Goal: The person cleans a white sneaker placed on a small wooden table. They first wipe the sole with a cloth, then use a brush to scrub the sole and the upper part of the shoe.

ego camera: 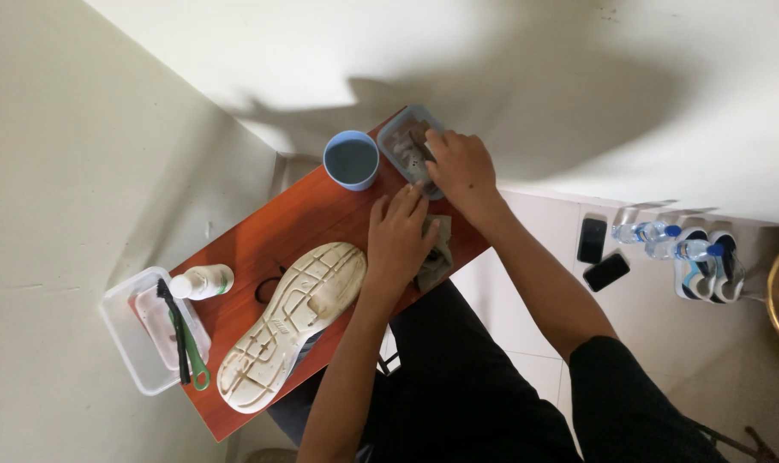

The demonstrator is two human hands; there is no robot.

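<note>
Partly hidden | right hand point(460, 167) in tub point(404, 141), grip unclear | left hand point(398, 240) flat on cloth point(437, 254)

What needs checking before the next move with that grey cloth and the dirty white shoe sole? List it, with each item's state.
1. Grey cloth secured: ok, the left hand rests on it at the table's near edge.
2. Right hand position: ok, its fingers are in the small clear plastic tub; what they grip, cannot tell.
3. Round blue cup upright and filled: ok, dark liquid shows inside.
4. Upturned white shoe sole steady on the reddish wooden table: cannot tell, its heel overhangs the edge and no hand holds it.
5. White plastic bottle and black brush at hand: ok, beside and in the clear rectangular tray.
</note>
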